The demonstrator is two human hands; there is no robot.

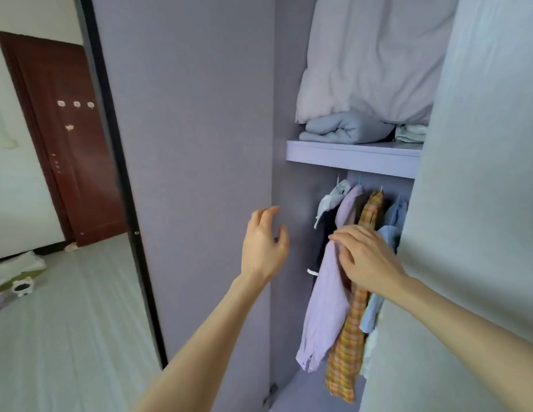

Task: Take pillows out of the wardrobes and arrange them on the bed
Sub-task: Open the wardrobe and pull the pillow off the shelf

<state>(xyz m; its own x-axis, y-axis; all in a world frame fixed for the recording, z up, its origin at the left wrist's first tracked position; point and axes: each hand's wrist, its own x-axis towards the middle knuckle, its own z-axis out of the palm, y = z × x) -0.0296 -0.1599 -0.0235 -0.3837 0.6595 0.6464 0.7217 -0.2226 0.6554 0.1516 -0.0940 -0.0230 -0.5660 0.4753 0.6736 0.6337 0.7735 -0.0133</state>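
Left hand: raised in front of the open wardrobe, fingers loosely spread and slightly curled, holding nothing; it hovers just beside the edge of the open door panel, whether touching it cannot be told.
Right hand: palm down, fingers fairly straight and a little apart, resting on the hanging clothes; it grips nothing that can be seen.
Pillow: a large, pale, puffy white bundle, pillow or quilt cannot be told, well above both hands, on the shelf, up and slightly right of the right hand; neither hand touches it.
Under the pillow: a folded grey-blue blanket and, to its right, a folded pale cloth, both lying on the shelf, above the right hand.
Hanging clothes: a lilac shirt directly under the right hand's fingertips; an orange plaid shirt below its palm; light blue garments just right of that hand.
Right door: pale panel, right of the right hand, close beside the wrist.
Far left of the left hand: a dark red room door and a pale wooden floor.
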